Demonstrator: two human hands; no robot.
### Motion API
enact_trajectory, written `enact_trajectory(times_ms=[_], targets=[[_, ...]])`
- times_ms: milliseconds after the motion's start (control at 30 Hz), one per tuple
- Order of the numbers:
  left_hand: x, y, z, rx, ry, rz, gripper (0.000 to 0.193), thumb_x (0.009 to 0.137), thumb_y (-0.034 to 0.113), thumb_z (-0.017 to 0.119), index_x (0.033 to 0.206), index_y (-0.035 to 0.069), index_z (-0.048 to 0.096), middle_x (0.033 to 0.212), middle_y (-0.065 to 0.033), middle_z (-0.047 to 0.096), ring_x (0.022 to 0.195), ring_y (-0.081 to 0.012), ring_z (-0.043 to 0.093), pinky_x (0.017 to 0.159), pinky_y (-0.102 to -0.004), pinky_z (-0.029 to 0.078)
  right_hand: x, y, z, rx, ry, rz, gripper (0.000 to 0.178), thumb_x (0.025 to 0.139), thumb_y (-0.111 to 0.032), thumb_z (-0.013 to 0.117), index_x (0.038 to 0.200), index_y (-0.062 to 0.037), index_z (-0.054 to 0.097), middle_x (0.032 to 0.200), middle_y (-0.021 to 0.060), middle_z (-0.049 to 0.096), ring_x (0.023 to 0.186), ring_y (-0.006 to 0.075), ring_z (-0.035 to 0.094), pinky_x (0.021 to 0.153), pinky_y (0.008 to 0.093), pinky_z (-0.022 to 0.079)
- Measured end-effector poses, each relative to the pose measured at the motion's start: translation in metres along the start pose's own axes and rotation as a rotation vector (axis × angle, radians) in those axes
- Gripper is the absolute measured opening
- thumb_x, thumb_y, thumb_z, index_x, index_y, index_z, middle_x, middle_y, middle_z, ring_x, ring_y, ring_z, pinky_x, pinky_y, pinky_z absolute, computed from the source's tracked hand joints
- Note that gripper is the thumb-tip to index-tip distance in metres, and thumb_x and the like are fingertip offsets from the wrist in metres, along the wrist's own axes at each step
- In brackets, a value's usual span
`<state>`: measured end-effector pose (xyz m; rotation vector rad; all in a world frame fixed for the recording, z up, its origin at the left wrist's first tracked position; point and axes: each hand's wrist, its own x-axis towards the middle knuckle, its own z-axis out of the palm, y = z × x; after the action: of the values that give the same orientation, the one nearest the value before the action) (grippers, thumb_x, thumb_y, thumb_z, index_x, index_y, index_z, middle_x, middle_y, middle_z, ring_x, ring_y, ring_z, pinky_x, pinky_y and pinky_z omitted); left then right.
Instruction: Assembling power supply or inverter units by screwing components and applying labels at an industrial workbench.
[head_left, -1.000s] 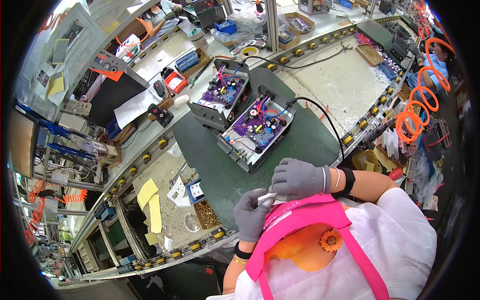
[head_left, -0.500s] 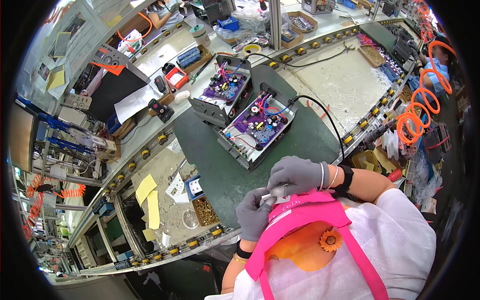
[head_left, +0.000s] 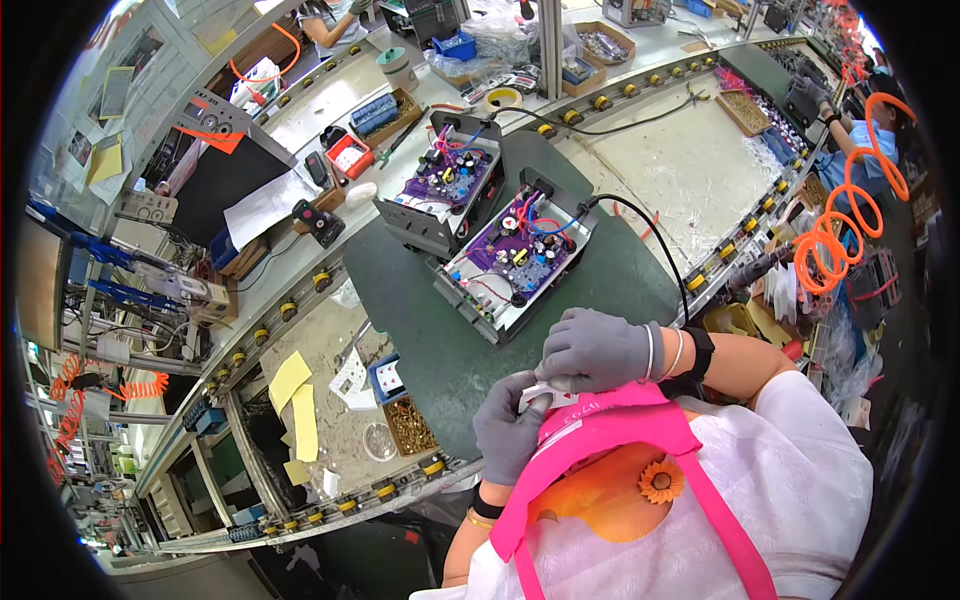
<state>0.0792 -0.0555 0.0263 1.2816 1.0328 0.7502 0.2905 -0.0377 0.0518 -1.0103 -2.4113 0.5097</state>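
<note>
Both hands wear grey gloves and meet close to my chest, over the near edge of a dark green mat [head_left: 420,300]. My left hand [head_left: 508,430] and my right hand [head_left: 596,348] pinch a small white label sheet with red marks [head_left: 540,393] between them. Beyond them on the mat stand two open grey metal cases with purple circuit boards: the nearer one [head_left: 520,262] and the farther one [head_left: 445,192]. A black cable [head_left: 655,235] runs from the nearer case toward my right.
A small box of brass screws [head_left: 410,425] and a blue tray [head_left: 387,378] lie left of the mat, with yellow notes [head_left: 292,378]. Roller rails edge the bench. Orange coiled hoses [head_left: 835,240] hang at right, where another person [head_left: 850,110] works.
My hands have stayed together at my chest, with the fingers shifting slightly on the white sheet. The view has tilted a little; the cases have not moved.
</note>
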Motion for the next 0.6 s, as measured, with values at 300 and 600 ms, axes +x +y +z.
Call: enact_trajectory(times_ms=[300, 600], targets=[[0.028, 0.013, -0.005, -0.086, 0.044, 0.059, 0.034, 0.08, 0.003, 0.07, 0.11, -0.004, 0.056, 0.094, -0.0089, 0.065, 0.08, -0.0108, 0.062, 0.068, -0.0222, 0.052, 0.035, 0.02, -0.027, -0.151, -0.089, -0.148, 0.015, 0.083, -0.028, 0.06, 0.084, -0.0134, 0.064, 0.076, 0.0027, 0.057, 0.076, 0.0216, 0.058, 0.073, 0.0381, 0.044], [0.073, 0.032, -0.018, -0.326, 0.085, 0.092, 0.047, 0.08, 0.0, 0.067, 0.123, -0.003, 0.048, 0.103, -0.0099, 0.061, 0.082, -0.0106, 0.06, 0.064, -0.0218, 0.049, 0.123, 0.125, -0.064, 0.707, -0.199, 0.224, 0.02, 0.079, -0.016, 0.067, 0.09, 0.0007, 0.069, 0.075, 0.0094, 0.068, 0.066, 0.012, 0.061, 0.063, 0.0299, 0.05]])
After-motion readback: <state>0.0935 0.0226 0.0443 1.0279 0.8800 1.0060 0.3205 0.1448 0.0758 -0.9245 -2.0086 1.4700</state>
